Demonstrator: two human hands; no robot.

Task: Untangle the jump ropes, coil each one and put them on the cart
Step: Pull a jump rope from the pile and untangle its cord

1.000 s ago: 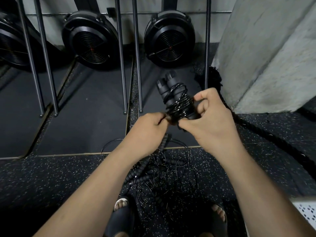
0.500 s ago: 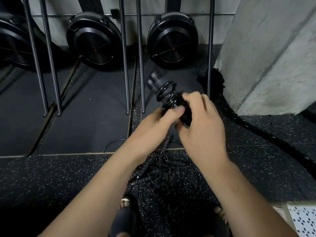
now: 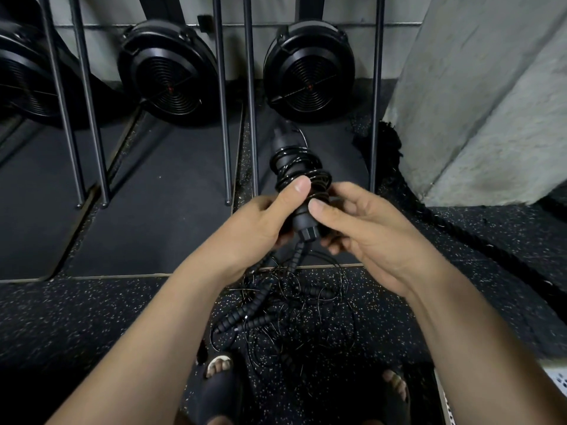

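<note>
The left hand (image 3: 264,222) grips the coiled rope (image 3: 293,167), thumb pressed on the wraps, likely to stop them springing loose, while the right hand (image 3: 368,237) pinches its handle end. The other ropes (image 3: 288,311) lie tangled on the floor (image 3: 92,317) just below

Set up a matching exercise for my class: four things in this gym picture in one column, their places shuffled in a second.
1. coiled jump rope
2. tangled ropes
3. thick rope
4. fan wheels

A. upright at the back wall
B. held by the left hand and right hand
C. on the floor beside the concrete pillar
D. heaped on the floor near the feet

Pairs: 1-B, 2-D, 3-C, 4-A
</note>
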